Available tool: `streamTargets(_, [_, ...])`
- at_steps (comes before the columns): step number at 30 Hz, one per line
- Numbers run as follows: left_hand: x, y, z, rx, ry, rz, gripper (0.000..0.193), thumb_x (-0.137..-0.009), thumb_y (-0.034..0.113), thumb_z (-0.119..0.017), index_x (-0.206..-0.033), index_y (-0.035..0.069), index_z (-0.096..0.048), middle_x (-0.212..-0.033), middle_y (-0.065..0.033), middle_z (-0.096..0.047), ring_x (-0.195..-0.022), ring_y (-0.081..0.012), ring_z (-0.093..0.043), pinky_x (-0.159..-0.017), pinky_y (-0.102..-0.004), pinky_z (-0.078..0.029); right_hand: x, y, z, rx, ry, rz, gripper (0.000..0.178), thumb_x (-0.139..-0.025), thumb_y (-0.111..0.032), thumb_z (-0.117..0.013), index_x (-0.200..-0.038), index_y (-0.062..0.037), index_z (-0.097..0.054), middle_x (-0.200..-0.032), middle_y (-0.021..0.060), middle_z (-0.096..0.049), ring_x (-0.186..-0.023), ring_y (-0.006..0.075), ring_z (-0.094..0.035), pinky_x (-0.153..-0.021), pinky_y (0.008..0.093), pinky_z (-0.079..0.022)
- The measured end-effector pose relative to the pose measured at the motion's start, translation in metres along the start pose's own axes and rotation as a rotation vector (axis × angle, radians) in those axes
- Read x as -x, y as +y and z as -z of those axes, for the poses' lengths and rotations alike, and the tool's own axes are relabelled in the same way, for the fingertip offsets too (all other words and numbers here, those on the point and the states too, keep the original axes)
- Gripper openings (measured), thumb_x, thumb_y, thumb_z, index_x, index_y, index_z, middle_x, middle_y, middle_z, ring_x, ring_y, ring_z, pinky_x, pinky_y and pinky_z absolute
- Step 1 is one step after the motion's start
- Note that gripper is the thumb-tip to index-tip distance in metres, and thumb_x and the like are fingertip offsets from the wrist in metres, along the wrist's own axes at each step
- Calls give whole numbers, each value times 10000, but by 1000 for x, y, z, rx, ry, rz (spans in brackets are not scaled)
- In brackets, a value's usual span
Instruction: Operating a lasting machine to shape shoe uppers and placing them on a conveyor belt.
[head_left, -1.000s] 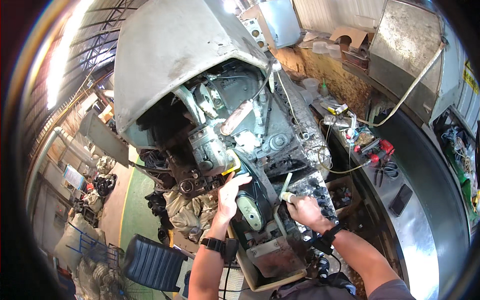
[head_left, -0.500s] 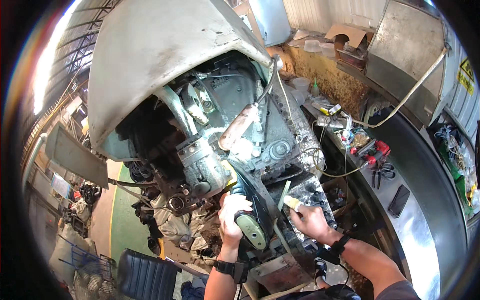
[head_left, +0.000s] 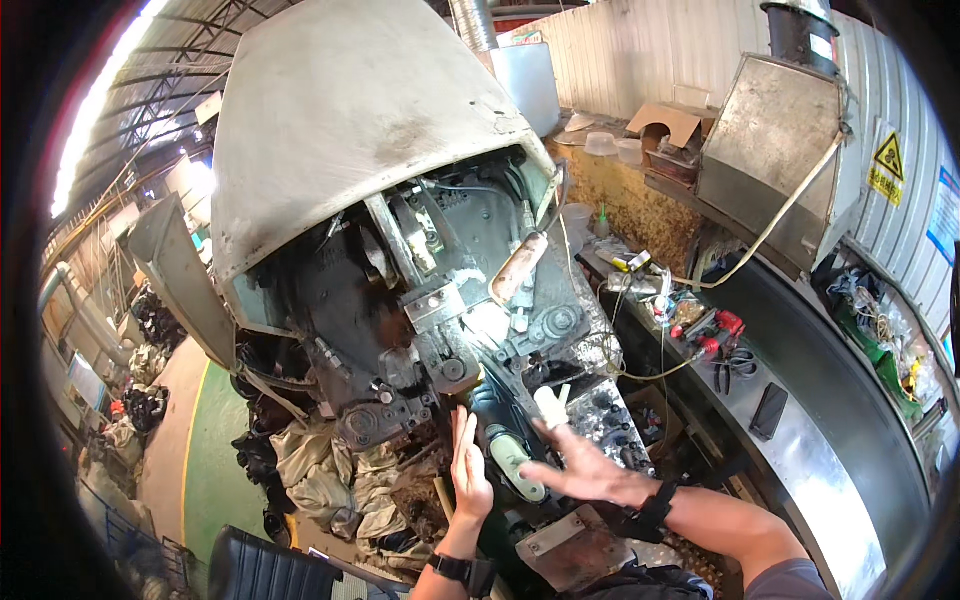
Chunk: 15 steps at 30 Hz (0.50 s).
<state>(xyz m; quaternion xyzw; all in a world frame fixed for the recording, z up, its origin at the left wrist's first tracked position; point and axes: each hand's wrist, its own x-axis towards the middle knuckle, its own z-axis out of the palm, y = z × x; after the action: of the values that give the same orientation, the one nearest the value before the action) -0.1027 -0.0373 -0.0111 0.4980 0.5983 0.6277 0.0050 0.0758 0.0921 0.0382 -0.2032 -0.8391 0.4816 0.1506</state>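
A dark shoe upper on a last (head_left: pixel 515 462), with a pale green top, points away from me into the front of a large grey machine (head_left: pixel 430 305). My left hand (head_left: pixel 468 472) is just left of the last, fingers stretched out flat, palm turned toward it. On the other side, my right hand (head_left: pixel 585 462) is open with its fingers spread, partly covering the last's right edge; I cannot tell whether it touches. A white wrap (head_left: pixel 549 406) covers one of its fingers. Close to that finger shows a pale upright lever (head_left: pixel 565 393). The upper's far end is hidden by the machine head.
A hanging work lamp (head_left: pixel 519 268) lights the machine beneath its pale hood (head_left: pixel 360 130). At right, a metal bench (head_left: pixel 800 450) holds a red power tool (head_left: pixel 722 330), scissors (head_left: pixel 735 370) and a black phone (head_left: pixel 769 411). A black chair (head_left: pixel 270 570) stands at lower left.
My left hand has let go of the upper and last and opened beside it. My right hand has spread its fingers and moved left over the last's edge. The view has tilted up.
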Motion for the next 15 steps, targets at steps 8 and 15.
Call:
streamTargets(8, [18,13,16,183,64,253,408,-1066,59,-489,-1443,-91,-526,-1568,-191,-487,-1449,-229,-458,-1177,-325,-349,-7,-11,-63,98,256,198,1098,-767,-151,-810,-1584,90,-117,-1503,400,-308,-1399,539,-340,-1195,513,-312])
streamTargets(15, [-8,4,6,283,179,425,382,-1051,134,-612,-1382,-56,-604,-1339,-100,-672,-1201,-170,-626,-1051,-324,-490,-9,-23,-43,50,309,260,908,-754,-50,-725,-1521,88,-259,-1333,358,-462,-1289,496,-461,-1099,487,-408])
